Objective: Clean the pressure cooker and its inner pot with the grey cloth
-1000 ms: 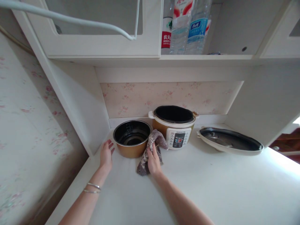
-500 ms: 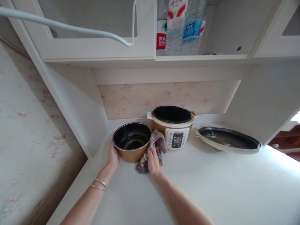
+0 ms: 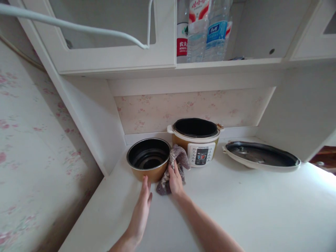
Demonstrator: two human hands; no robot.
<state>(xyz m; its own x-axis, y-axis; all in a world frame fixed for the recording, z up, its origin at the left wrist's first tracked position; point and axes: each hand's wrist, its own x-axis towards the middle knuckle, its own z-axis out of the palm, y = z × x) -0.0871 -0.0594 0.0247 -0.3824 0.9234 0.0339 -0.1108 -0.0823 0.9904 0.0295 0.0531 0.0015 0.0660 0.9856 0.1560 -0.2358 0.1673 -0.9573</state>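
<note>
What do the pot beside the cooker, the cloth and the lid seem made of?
Pot: probably metal; satin gold outside, glossy dark inside, perhaps coated, bright silvery rim.
Cloth: fabric, matte, slightly fuzzy; it folds softly.
Lid: smooth pale edge, likely plastic; dark underside shows reflections, so glossy, metal or plastic unclear.

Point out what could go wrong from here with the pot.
The gold pot could slide or turn if pushed: the open left hand is at its front, not gripping it, while the right hand holds the cloth at its right side.
It might also knock the cooker, which stands close by on its right.
</note>
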